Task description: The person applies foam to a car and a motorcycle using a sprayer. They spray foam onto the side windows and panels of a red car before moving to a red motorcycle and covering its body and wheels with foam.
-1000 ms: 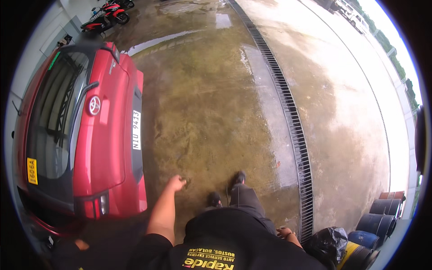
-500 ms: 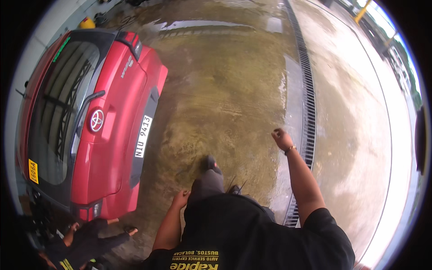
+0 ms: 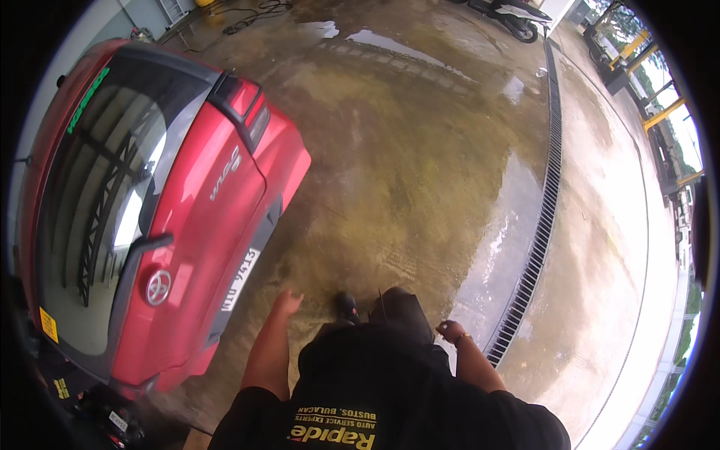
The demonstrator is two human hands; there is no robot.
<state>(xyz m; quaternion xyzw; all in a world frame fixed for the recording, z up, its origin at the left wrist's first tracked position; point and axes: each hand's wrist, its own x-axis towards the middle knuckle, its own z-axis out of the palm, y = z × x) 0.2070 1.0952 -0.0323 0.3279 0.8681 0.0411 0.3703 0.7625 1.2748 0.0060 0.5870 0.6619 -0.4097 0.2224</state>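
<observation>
My left hand [image 3: 287, 301] hangs beside my body at the left, its fingers loosely apart with nothing seen in them. It is nearest to the rear of a red car [image 3: 199, 217], touching nothing. On the other side my right hand [image 3: 451, 331], with a bracelet at the wrist, hangs low with its fingers curled in. Whether something small is inside those fingers is too small to make out. Below me one dark shoe [image 3: 346, 306] and a bent knee [image 3: 399, 309] show over the wet floor [image 3: 375, 187].
A long drain grate [image 3: 541, 247] runs along the right. A parked motorcycle [image 3: 510, 16] stands at the far end, and a dark hose [image 3: 255, 13] lies coiled at the far left. Yellow posts [image 3: 664, 115] rise at the right edge. Behind the car, dark equipment [image 3: 112, 416] sits lower left.
My view has moved forward and turned, bringing the motorcycle into sight. My right arm has swung back and down to my side, and my left has swung forward. The person at lower left is mostly out of view.
</observation>
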